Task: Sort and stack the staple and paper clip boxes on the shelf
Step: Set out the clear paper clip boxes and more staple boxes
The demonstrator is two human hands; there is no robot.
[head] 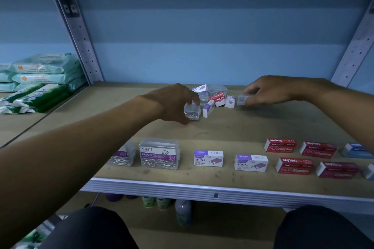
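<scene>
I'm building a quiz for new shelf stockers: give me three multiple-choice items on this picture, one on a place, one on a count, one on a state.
1. Where is the unsorted pile of boxes?
A. at the shelf's front edge
B. toward the back of the shelf, between the hands
C. on the floor

2. How many red staple boxes lie in the front right group?
A. two
B. four
C. six

3. What is the left hand doing?
A. gripping a clear paper clip box
B. resting flat on the shelf
C. hanging idle

Answers: 1 B, the pile sits far from the front rows. 2 B, two rows of two, one at. 3 A, its fingers curl round the box.
</scene>
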